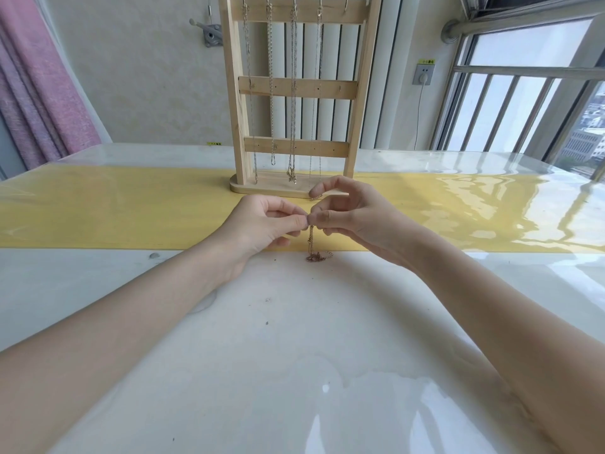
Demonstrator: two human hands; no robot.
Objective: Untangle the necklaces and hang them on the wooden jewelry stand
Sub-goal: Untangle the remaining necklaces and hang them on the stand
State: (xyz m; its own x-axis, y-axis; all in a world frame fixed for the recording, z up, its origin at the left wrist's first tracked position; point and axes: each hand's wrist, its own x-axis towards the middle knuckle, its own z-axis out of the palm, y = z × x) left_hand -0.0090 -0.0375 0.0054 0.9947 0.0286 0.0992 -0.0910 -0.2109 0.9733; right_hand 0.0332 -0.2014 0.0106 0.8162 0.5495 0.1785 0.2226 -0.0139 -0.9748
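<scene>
A thin chain necklace is pinched between the left hand and the right hand, its lower end lying on the bench before the wooden jewelry stand.

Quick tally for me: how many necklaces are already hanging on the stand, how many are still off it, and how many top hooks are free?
Necklaces hanging on the wooden stand: 4
Necklaces off the stand, pinched by left hand and right hand: 1 (rose-gold chain)
Free top hooks: 1 (rightmost hook)
Total necklaces: 5
</scene>
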